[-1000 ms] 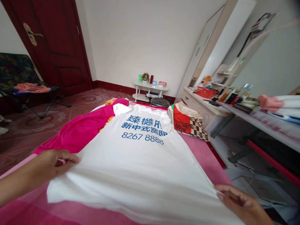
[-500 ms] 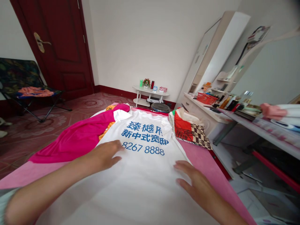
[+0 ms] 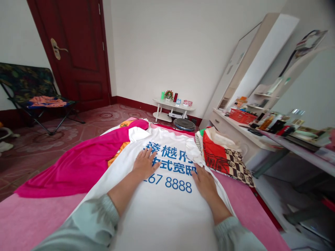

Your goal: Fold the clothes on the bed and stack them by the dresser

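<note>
From here I see magenta cloth (image 3: 78, 164) at the left, partly beside the white T-shirt (image 3: 167, 216), which lies spread on the pink cover (image 3: 246, 198). The left hand (image 3: 145, 164) rests open on its blue lettering; the right hand (image 3: 204, 179) lies open, ungripping, near its far edge. Rightmost, patterned clothes (image 3: 222, 155) sit beside the shirt.

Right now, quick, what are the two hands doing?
Left hand: open, palm down on the white shirt, holding nothing.
Right hand: open, resting on the shirt's other side, holding nothing.
</note>
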`<state>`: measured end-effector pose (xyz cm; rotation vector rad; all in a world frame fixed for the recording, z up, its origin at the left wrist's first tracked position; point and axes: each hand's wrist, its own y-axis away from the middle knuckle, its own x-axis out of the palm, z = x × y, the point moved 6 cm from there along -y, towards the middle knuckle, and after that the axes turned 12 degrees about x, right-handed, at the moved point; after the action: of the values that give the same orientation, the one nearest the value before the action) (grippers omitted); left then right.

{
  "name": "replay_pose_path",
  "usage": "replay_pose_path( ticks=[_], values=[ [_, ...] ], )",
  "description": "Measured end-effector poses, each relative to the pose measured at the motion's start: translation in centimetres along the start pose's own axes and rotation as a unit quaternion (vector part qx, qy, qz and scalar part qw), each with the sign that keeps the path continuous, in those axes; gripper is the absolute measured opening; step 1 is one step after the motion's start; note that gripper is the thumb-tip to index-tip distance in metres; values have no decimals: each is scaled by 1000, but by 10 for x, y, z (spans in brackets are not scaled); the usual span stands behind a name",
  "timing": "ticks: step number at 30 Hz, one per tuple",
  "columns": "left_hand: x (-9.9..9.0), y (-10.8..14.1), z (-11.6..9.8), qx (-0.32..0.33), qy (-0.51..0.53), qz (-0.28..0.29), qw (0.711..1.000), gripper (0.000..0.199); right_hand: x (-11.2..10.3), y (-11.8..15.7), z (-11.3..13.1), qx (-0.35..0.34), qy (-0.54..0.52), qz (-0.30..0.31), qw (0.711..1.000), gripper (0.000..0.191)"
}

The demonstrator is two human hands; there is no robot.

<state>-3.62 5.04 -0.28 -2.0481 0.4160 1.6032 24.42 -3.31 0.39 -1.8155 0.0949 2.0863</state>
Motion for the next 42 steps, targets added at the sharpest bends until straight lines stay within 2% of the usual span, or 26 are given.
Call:
replay_pose_path(
  ticks=[4, 7, 9, 11, 14, 16, 20, 22, 24, 28, 35, 42],
  values=[
    [-2, 0, -5, -3, -1, -1, 1000, 71, -5, 8, 11, -18, 11, -16, 1000, 51],
    [-3, 0, -7, -8, 0, -5, 1000, 69, -11, 19, 32, -37, 10, -21, 999, 48],
    [-3, 1, -7, -10, 0, -9, 1000, 68, -10, 27, 57, -84, -12, 10, 996, 47],
    [-3, 2, -8, -11, 1, -16, 1000, 66, -5, 30, 88, -165, -46, 62, 983, 47],
    [-5, 2, -8, -11, 8, -25, 1000, 63, 6, 12, 122, -254, -64, 113, 958, 50],
    [-7, 2, -8, -11, 13, -23, 1000, 62, 16, -21, 124, -235, -50, 114, 964, 51],
    [-7, 2, -8, -13, 21, -14, 1000, 64, 37, -98, 94, -85, -23, 67, 994, 55],
    [-7, 2, -7, -12, 25, -15, 1000, 64, 44, -119, 82, -46, -17, 41, 998, 57],
    [-6, 1, -6, -12, 27, -18, 999, 64, 48, -126, 77, -34, -13, 29, 999, 58],
    [-7, 1, -6, -14, 33, -14, 999, 65, 45, -115, 77, -11, -2, 40, 999, 61],
    [-9, 4, -8, -15, 26, -24, 999, 64, 31, -68, 80, 59, 52, 26, 997, 58],
    [-12, 5, -9, -8, 26, -29, 999, 63, 24, -28, 81, 42, 68, -3, 997, 58]
  ],
)
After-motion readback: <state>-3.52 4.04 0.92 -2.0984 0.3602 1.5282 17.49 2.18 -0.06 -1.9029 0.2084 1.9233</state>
